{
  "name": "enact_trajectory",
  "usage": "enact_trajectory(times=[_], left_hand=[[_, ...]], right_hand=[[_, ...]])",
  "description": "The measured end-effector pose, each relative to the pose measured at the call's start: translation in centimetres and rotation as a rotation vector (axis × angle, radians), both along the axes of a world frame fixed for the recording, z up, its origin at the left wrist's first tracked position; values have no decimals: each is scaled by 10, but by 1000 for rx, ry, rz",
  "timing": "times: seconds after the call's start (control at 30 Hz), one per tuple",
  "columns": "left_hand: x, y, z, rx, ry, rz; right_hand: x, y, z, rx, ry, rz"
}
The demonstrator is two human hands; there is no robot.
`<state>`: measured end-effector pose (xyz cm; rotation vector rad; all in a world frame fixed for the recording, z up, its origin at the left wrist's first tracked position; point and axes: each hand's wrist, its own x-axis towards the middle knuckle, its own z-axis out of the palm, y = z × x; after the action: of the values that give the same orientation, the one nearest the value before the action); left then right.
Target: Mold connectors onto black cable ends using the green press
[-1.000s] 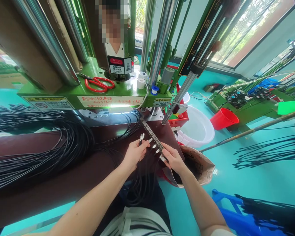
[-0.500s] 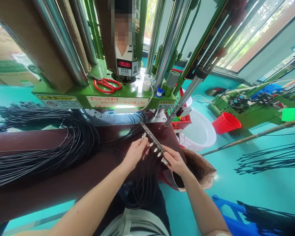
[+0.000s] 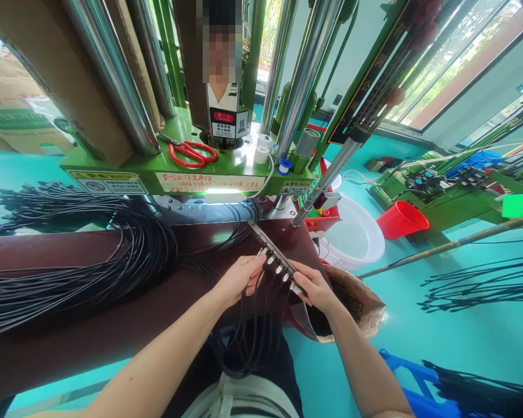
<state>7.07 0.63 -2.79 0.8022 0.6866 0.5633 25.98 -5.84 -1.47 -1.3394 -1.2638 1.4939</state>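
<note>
A long, narrow metal bar (image 3: 271,247) slants over the front of the brown table, its far end toward the machine. Around its near end my right hand (image 3: 316,284) is closed. Several silvery cable connectors (image 3: 279,270) sit in a row along the bar's left edge. With fingers pinched, my left hand (image 3: 244,277) holds another cable connector (image 3: 261,252) against that edge, nearer the far end. From these connectors black cables (image 3: 248,342) hang in loops over my lap. My fingertips hide part of the held connector.
The green press machine (image 3: 113,165) stands in front, with red-handled scissors (image 3: 192,155) on its ledge. A large bundle of black cables (image 3: 152,244) lies at left. To the right are a paper sack (image 3: 370,307), a white tub (image 3: 370,238) and a red bucket (image 3: 403,219).
My left hand has brought its connector from beside the bar to the bar's edge. The bar, held in my right hand, has shifted slightly right and down. The view has turned a little.
</note>
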Motion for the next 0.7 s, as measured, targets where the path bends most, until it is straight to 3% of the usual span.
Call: enact_trajectory(times=[0.2,0.47,0.6,0.7], left_hand=[[-2,-1,-4,-14,-8,-12],[-7,3,2,284,187,133],[-15,4,8,294,121,-7],[-16,4,9,203,63,-69]], right_hand=[[1,2,-2,-4,-40,64],[2,0,-4,-13,-45,37],[3,0,-2,-14,2,30],[5,0,-2,-53,24,29]])
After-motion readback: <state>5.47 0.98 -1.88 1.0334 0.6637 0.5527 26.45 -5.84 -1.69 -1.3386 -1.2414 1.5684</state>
